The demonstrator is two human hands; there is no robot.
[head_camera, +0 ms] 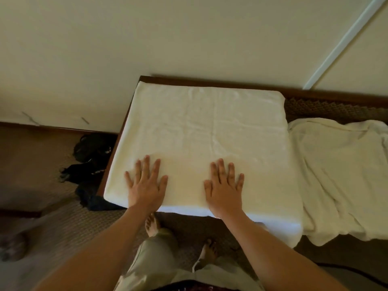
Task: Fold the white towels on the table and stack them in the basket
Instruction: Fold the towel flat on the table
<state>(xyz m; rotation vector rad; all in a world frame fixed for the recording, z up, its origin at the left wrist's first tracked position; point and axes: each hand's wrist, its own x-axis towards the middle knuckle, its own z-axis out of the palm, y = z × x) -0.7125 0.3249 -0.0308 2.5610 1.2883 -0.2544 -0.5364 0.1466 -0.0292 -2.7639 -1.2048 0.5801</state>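
A white towel [201,127] lies spread flat over the dark wooden table [210,79], folded into a wide rectangle with faint creases. My left hand [146,183] presses flat on its near left part, fingers straight and spread. My right hand [223,185] presses flat on its near middle, fingers also straight. A second white towel [336,175] lies rumpled to the right, hanging over the table's front edge. No basket is in view.
A cream wall stands behind the table. Dark clothing [90,160] lies on the patterned carpet to the left of the table. My bare feet [152,224] stand on the carpet just below the table's front edge.
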